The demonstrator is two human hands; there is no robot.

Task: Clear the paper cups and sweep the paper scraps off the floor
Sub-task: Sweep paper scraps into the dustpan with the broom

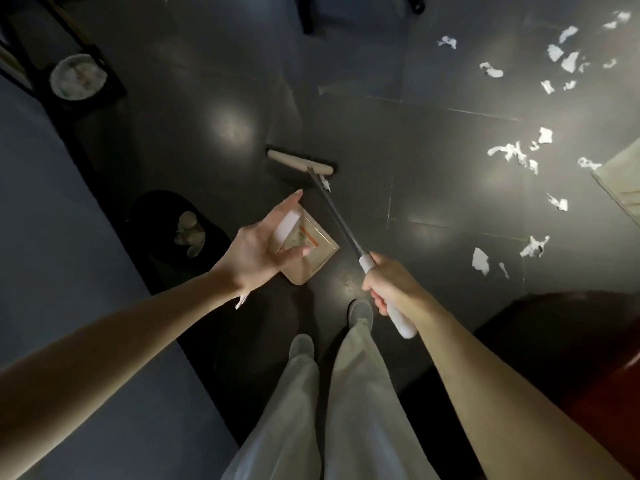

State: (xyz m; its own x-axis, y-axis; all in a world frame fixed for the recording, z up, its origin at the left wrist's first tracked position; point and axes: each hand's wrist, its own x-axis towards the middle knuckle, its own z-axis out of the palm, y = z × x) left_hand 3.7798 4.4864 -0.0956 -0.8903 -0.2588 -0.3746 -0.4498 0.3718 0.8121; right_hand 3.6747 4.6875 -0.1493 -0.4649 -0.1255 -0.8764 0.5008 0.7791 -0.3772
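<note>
**Head view, looking down.** At 6 o'clock, nearest the camera, are pale trousers (346, 393) and two grey shoes (360, 311) on a dark floor (433, 188).

- **Right hand** (388, 287), at 5 o'clock just past the shoes. All fingers are curled tightly round the white grip of the broom (337, 216). The dark shaft runs toward 12 o'clock to the pale broom head (299, 161), which rests on the floor.
- **Left hand** (258, 251), just 9 o'clock of centre. The fingers are straight and spread, with nothing clasped. The white handle (289, 221) of the dustpan (311, 251) shows between forefinger and thumb. Whether skin touches it cannot be told. The beige dustpan sits on the floor directly beneath the hand, beside the broom shaft.
- **Bin** (156, 220), at 9 o'clock. It is black and oval and stands against a blue-grey surface (69, 237). It holds a few pale rounded items (188, 230), too dim to identify.
- **Scraps** (512, 152). White torn pieces are scattered over the floor from 1 to 3 o'clock, well apart from the broom head. One small piece lies just beside the head, against the shaft.
- **Surroundings.** A red-brown rounded object (588, 341) is at 4 o'clock, and a pale panel (623, 181) is at the 3 o'clock edge. Farthest, at 10 o'clock, a whitish bowl (78, 76) sits in a dark frame.
</note>
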